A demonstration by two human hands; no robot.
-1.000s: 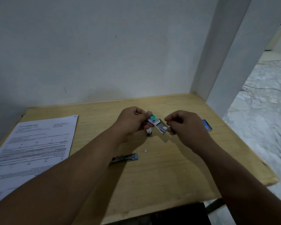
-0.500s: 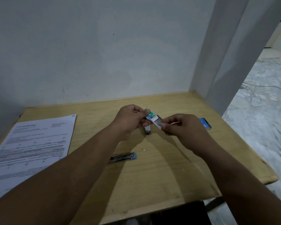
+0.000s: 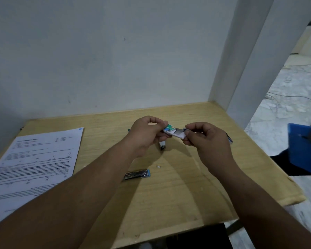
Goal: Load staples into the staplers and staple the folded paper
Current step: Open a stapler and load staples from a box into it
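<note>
Wooden table [image 3: 169, 203] fills the frame's centre, bare toward its near edge; your left hand [image 3: 145, 135] and right hand [image 3: 205, 141] pinch the staple box [image 3: 174, 132] mid-frame.

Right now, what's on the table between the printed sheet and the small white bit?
In the head view, one stapler lies between the printed sheet and the small white bit, partly behind the left forearm.

The right hand [image 3: 207, 141] has shifted its pinch to the far end of the staple box [image 3: 174, 132], now lying nearly level, while a blue board [image 3: 302, 148] has entered at right.
</note>
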